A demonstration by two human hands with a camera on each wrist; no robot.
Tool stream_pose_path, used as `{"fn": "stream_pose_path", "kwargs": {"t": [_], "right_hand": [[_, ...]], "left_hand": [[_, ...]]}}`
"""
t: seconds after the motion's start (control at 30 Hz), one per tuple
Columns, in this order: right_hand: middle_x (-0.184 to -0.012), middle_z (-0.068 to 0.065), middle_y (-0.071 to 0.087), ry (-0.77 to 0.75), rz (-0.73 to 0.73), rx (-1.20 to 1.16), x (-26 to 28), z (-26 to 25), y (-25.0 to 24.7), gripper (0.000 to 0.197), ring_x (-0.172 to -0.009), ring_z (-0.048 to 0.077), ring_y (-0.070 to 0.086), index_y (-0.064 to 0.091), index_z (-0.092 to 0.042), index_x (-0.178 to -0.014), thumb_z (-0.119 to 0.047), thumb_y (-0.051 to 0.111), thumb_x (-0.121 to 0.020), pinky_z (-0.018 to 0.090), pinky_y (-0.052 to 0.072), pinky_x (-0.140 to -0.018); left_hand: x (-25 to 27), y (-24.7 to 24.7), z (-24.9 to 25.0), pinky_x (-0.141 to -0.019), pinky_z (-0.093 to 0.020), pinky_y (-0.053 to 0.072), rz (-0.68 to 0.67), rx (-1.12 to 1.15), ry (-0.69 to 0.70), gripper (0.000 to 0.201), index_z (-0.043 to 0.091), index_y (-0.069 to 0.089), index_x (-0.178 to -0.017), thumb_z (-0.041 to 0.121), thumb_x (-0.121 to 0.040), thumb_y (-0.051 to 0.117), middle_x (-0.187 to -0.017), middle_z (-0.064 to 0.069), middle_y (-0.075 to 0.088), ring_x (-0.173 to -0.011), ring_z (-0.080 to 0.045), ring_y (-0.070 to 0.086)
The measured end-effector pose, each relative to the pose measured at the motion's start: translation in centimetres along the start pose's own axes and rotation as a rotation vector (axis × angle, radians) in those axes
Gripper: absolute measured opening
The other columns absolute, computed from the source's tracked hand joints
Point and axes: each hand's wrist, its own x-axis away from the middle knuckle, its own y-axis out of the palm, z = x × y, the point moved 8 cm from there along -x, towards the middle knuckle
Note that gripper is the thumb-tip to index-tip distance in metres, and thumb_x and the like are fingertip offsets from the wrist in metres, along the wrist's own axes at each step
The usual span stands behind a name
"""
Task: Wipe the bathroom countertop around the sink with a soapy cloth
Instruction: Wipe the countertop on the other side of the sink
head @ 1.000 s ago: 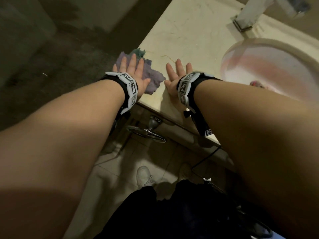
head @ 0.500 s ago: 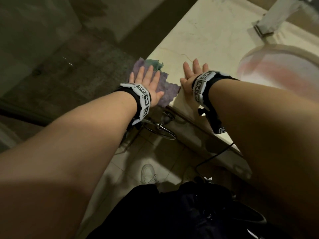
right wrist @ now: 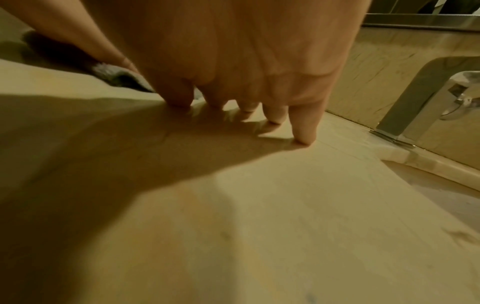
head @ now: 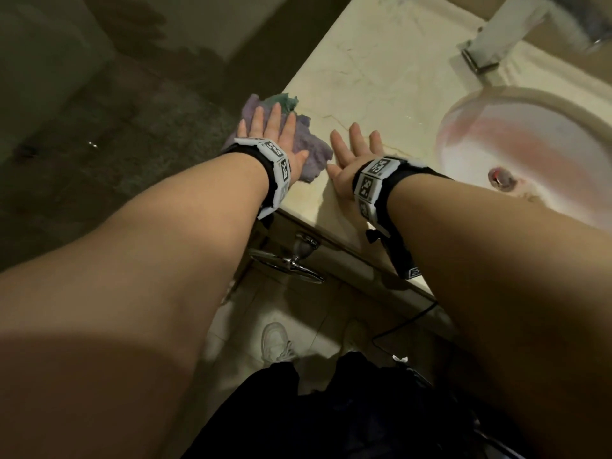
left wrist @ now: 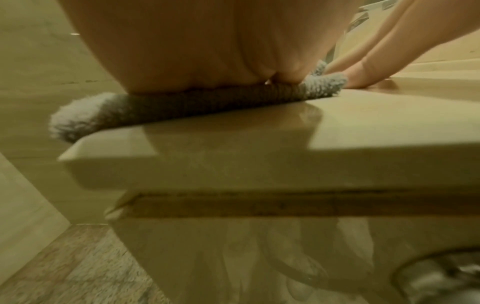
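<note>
A purple and green cloth (head: 309, 154) lies at the left front corner of the beige marble countertop (head: 381, 74). My left hand (head: 271, 134) presses flat on the cloth with straight fingers. In the left wrist view the palm (left wrist: 197, 51) squashes the cloth (left wrist: 109, 115), whose fluffy end hangs over the counter's corner. Just to its right, my right hand (head: 356, 154) lies flat on the bare stone, fingers spread. In the right wrist view the fingertips (right wrist: 303, 137) touch the countertop (right wrist: 285, 216). The round sink (head: 530, 147) is further right.
A square chrome faucet (head: 496, 38) stands behind the sink, also in the right wrist view as the faucet (right wrist: 426, 107). A metal towel ring (head: 291, 260) hangs below the counter's front edge. Dark floor lies left of the counter; my white shoe (head: 275, 342) is below.
Both hands stay flat, the left on the cloth at the counter's left corner. The head view has shifted, and the cloth with the left hand has slid slightly along the corner edge.
</note>
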Motion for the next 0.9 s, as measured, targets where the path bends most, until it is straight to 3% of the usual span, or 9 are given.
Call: {"fn": "stream_pose_path", "kwargs": {"t": [0.23, 0.33, 0.47, 0.63, 0.7, 0.77, 0.9], "right_hand": [[-0.158, -0.006, -0.022, 0.001, 0.012, 0.017, 0.1, 0.3, -0.2, 0.060, -0.147, 0.027, -0.017, -0.014, -0.040, -0.147, -0.053, 0.015, -0.096, 0.049, -0.002, -0.120], [-0.157, -0.004, -0.025, -0.037, 0.002, 0.120, 0.8, 0.1, -0.3, 0.064, -0.146, 0.031, -0.017, -0.015, -0.036, -0.147, -0.046, 0.025, -0.098, 0.052, 0.000, -0.119], [-0.158, -0.003, -0.021, -0.016, 0.003, 0.046, 1.2, 0.0, -0.7, 0.059, -0.146, 0.030, -0.016, -0.013, -0.037, -0.148, -0.050, 0.015, -0.098, 0.048, -0.003, -0.120], [-0.158, 0.000, -0.021, -0.017, 0.015, 0.063, 1.6, -0.4, -0.4, 0.058, -0.147, 0.029, -0.016, -0.014, -0.030, -0.149, -0.046, 0.011, -0.100, 0.042, -0.005, -0.119], [-0.159, 0.003, -0.018, -0.058, 0.061, 0.051, 1.6, -0.7, -0.5, 0.060, -0.147, 0.029, -0.013, -0.010, -0.027, -0.151, -0.045, 0.015, -0.100, 0.046, -0.003, -0.120], [-0.159, 0.007, -0.016, -0.103, 0.101, 0.040, 1.7, -1.2, -0.6, 0.061, -0.147, 0.033, -0.011, -0.005, -0.023, -0.152, -0.042, 0.021, -0.100, 0.052, 0.001, -0.120], [-0.158, 0.003, -0.021, -0.011, 0.041, 0.173, 1.8, -0.4, -0.5, 0.062, -0.147, 0.029, -0.014, -0.015, -0.028, -0.149, -0.044, 0.018, -0.100, 0.044, 0.000, -0.120]], "left_hand": [[0.5, -0.1, -0.2, -0.118, -0.049, 0.000, 0.003, 0.017, 0.009, 0.067, 0.024, -0.006, -0.152, 0.052, -0.097, 0.021, -0.160, -0.003, -0.014, -0.148, -0.030, -0.008], [1.8, 0.6, -0.9, -0.118, -0.049, 0.003, 0.005, 0.028, -0.017, 0.067, 0.025, -0.006, -0.152, 0.052, -0.097, 0.021, -0.160, -0.003, -0.015, -0.148, -0.031, -0.007], [3.9, 1.5, -2.6, -0.116, -0.051, 0.012, -0.021, 0.087, -0.101, 0.067, 0.027, -0.008, -0.151, 0.053, -0.097, 0.022, -0.160, -0.001, -0.016, -0.147, -0.033, -0.002], [6.8, 3.0, -4.3, -0.116, -0.053, 0.015, -0.001, 0.165, -0.226, 0.069, 0.026, -0.008, -0.151, 0.048, -0.098, 0.028, -0.160, -0.002, -0.014, -0.144, -0.034, 0.007], [7.3, 3.3, -4.4, -0.116, -0.053, 0.017, 0.001, 0.159, -0.244, 0.070, 0.026, -0.010, -0.151, 0.047, -0.098, 0.030, -0.159, -0.002, -0.016, -0.144, -0.034, 0.009], [7.4, 3.2, -4.3, -0.117, -0.052, 0.017, -0.002, 0.178, -0.251, 0.069, 0.025, -0.010, -0.151, 0.046, -0.098, 0.029, -0.159, -0.002, -0.017, -0.144, -0.034, 0.007], [7.0, 3.1, -3.8, -0.118, -0.049, 0.011, 0.023, 0.240, -0.265, 0.068, 0.023, -0.007, -0.152, 0.046, -0.098, 0.029, -0.160, -0.003, -0.015, -0.146, -0.035, 0.003]]}}
